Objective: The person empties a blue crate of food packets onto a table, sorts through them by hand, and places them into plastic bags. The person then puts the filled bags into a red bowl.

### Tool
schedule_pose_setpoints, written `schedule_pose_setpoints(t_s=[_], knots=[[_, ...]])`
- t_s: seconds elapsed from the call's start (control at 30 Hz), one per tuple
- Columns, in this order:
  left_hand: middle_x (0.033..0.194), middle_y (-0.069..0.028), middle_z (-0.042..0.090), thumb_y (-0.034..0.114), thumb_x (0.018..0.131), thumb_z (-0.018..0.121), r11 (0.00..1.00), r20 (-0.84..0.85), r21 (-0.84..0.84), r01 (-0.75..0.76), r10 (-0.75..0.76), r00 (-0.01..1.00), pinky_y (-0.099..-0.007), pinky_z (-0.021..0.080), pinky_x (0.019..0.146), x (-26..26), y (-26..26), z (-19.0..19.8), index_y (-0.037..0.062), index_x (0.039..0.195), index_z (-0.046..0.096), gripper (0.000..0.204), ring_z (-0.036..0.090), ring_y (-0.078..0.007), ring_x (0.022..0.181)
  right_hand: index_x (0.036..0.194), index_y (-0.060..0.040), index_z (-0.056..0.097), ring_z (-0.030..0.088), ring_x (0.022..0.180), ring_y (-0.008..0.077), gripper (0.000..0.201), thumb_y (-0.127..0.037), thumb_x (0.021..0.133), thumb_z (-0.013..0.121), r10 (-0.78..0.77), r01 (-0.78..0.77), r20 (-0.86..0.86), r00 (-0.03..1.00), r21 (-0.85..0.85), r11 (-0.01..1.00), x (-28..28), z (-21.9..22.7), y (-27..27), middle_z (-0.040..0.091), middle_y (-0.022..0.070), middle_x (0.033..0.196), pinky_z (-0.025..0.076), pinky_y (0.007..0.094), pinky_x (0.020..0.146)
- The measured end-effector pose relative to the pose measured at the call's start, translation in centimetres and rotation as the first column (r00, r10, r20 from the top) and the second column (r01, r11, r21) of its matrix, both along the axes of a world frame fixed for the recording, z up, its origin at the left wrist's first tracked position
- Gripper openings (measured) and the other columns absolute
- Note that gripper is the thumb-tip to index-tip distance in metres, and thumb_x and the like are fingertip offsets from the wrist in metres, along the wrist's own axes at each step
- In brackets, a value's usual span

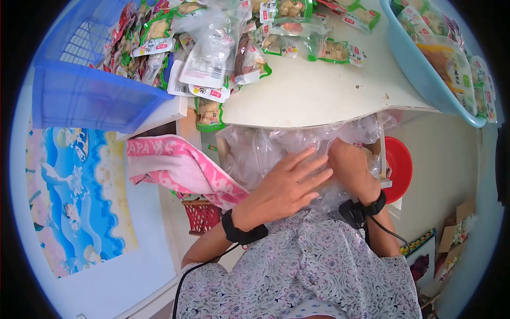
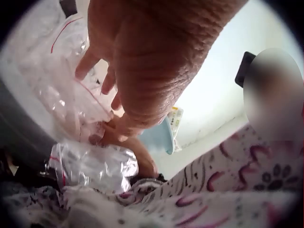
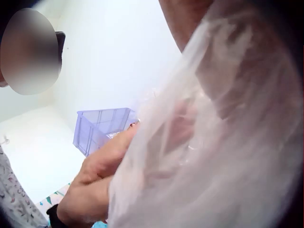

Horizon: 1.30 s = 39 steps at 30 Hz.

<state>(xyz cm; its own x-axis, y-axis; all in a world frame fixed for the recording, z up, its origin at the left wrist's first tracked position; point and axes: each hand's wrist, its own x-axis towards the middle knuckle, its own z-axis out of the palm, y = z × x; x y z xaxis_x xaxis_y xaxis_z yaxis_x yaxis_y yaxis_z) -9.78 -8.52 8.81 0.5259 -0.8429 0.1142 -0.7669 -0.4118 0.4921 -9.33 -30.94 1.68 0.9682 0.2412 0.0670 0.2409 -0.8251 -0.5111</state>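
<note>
Floral garment [image 1: 303,260] nearest; clear bags [image 1: 244,151] lie ahead. Our right hand [image 1: 351,166] deeper among them, we can't tell grip; left hand [image 1: 284,189] spread.

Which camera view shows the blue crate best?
The head view: the blue crate shows large there, a wall and packets inside visible. The right wrist view shows it small, partly hidden beyond the left hand; the left wrist view doesn't show it.

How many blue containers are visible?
2: the blue crate at the head view's upper left and the light-blue basin at its upper right; others may be hidden.
</note>
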Motion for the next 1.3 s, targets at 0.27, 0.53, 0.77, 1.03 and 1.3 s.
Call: schedule_pose_setpoints(t_s=[0.27,0.53,0.77,1.03,1.3], knots=[[0.162,-0.0206,0.037,0.035,0.102,0.059,0.976,-0.072,0.215,-0.047,0.063,0.995,-0.0546,0.030,0.123,2.9,-0.9,-4.9,0.0103,0.159,0.039,0.065,0.030,-0.0464,0.151,0.107,-0.0051,0.067,0.070,0.086,0.0415,0.016,-0.011,0.092,0.066,-0.130,0.105,0.096,0.987,0.227,0.968,-1.2,1.6,-1.6,0.072,0.0165,0.098,0.056,0.0463,0.072],[0.164,-0.0218,0.033,0.036,0.095,0.067,0.937,0.016,0.340,-0.084,0.084,0.996,-0.0538,0.031,0.123,6.0,-1.5,-5.1,0.0090,0.160,0.035,0.078,0.035,-0.0470,0.148,0.110,-0.0066,0.071,0.071,0.087,0.0367,0.020,-0.014,0.091,0.070,0.020,-0.043,0.073,0.997,0.328,0.944,-6.2,5.3,-3.2,0.073,0.0149,0.100,0.056,0.0453,0.072],[0.153,-0.0290,0.048,0.039,0.096,0.062,0.811,-0.137,0.560,-0.170,0.293,0.946,-0.0474,0.032,0.122,10.0,-3.5,-4.3,0.0042,0.157,0.040,0.073,0.044,-0.0437,0.144,0.107,-0.0088,0.071,0.071,0.087,0.0378,0.019,-0.022,0.094,0.066,0.297,-0.245,-0.098,0.950,0.358,0.901,-9.7,2.5,-2.8,0.073,0.0156,0.098,0.056,0.0476,0.073],[0.162,-0.0266,0.033,0.040,0.100,0.062,0.937,-0.005,0.303,-0.177,0.187,0.982,-0.0516,0.029,0.123,5.6,-1.9,-3.3,0.0039,0.157,0.040,0.072,0.031,-0.0491,0.149,0.113,-0.0030,0.072,0.070,0.093,0.0423,0.023,-0.015,0.095,0.065,0.258,-0.160,-0.185,0.948,0.424,0.891,-9.9,-2.3,-2.3,0.072,0.0242,0.100,0.056,0.0476,0.083],[0.142,-0.0215,0.058,0.021,0.092,0.076,0.973,0.036,-0.121,-0.196,0.202,0.979,-0.0452,0.048,0.109,-0.9,-0.4,1.0,-0.0015,0.139,0.059,0.055,0.056,-0.0385,0.132,0.117,-0.0022,0.071,0.068,0.096,0.0445,0.024,-0.012,0.096,0.065,0.249,-0.192,-0.040,0.968,0.523,0.831,-9.7,-2.3,-1.1,0.072,0.0233,0.103,0.055,0.0473,0.083]])
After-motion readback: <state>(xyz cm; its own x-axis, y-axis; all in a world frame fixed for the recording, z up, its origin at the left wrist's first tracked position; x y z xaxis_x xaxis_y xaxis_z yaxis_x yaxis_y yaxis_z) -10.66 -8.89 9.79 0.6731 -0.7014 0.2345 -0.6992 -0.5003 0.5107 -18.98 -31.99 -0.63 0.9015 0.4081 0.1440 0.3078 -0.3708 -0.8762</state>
